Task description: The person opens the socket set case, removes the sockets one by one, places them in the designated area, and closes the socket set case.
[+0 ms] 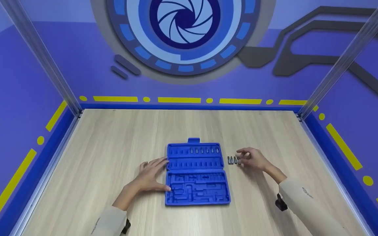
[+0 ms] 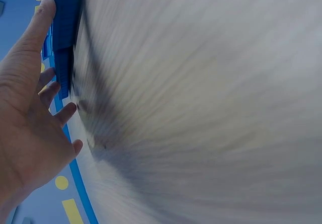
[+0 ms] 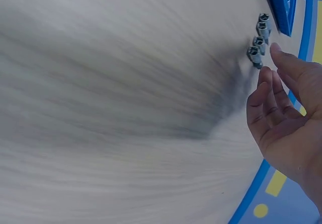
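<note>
Our sleeves [image 1: 310, 203] flank lower frame; loose bits [image 1: 232, 161] right of centre.
Right grip [image 1: 254, 159] parted beside them, left grip [image 1: 149, 178] spread against the blue case [image 1: 195, 170]; we should pinch one squarely, sparing its neighbours.

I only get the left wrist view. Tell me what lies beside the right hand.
Observer: Four metal bits are lined up on the table, close by the thumb side of the right hand.
Operator: I see just the outer side of the blue case. Report on its far row.
Observer: Six metal bits sit at the right-hand end of that row.
</note>
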Demonstrator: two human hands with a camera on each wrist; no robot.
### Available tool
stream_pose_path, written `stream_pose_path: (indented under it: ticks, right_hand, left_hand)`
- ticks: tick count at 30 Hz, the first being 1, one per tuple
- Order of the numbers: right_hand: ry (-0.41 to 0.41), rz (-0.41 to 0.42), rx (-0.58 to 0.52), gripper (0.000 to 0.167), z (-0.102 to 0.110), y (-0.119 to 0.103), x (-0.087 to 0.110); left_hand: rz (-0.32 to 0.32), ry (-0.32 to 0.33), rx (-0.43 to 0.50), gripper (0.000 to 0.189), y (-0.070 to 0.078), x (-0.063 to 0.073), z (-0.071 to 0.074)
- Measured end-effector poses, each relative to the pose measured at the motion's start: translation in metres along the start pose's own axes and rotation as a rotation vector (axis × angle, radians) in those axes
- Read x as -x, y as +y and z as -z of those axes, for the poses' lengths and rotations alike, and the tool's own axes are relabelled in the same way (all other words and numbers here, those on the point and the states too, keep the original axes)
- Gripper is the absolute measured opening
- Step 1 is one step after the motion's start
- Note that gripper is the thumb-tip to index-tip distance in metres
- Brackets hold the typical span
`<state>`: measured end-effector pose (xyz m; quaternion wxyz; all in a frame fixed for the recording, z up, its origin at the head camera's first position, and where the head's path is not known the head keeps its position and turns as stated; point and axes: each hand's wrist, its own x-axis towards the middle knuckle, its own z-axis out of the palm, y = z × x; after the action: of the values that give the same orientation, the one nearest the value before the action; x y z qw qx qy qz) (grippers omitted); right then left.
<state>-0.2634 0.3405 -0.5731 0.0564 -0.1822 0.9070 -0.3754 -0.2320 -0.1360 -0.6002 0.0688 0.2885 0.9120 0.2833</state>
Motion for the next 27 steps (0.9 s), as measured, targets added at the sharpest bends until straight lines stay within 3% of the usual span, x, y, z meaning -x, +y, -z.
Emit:
stream_pose_path:
  ticks: [9, 27]
  right_hand:
    - [-0.038, 0.050, -0.046, 0.034, -0.009, -0.027, -0.024]
    - [-0.108, 0.105, -0.051, 0.030, -0.068, -0.084, -0.085]
  left_hand:
    - [-0.002, 0.006, 0.000, 0.114, -0.002, 0.000, -0.001]
    - [0.006, 0.006, 0.034, 0.114, -0.005, 0.001, -0.003]
